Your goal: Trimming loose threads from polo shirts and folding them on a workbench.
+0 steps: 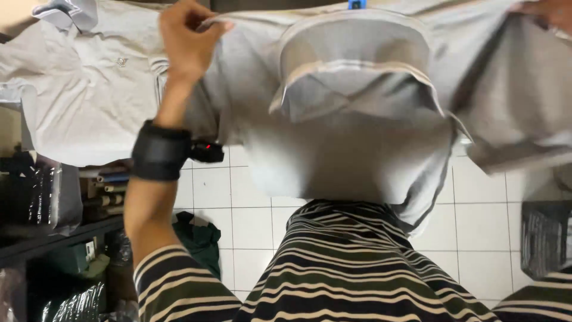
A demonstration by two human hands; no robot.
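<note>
I hold a light grey polo shirt (345, 149) up in front of me, its collar (357, 65) turned toward me and its body hanging down over my striped top. My left hand (186, 39) is raised and pinches the shirt's shoulder at the upper left. A black band is strapped on that wrist. My right hand (551, 11) is only partly in view at the top right corner, gripping the other shoulder. The shirt's right sleeve (518, 113) droops below that hand.
Another light grey shirt (77, 83) lies spread on a surface at the left. Below it, a dark shelf (53, 238) holds plastic-wrapped packs and rolls. White floor tiles (482, 226) show beneath. A green cloth (202, 238) lies on the floor; a dark bag (545, 238) stands at right.
</note>
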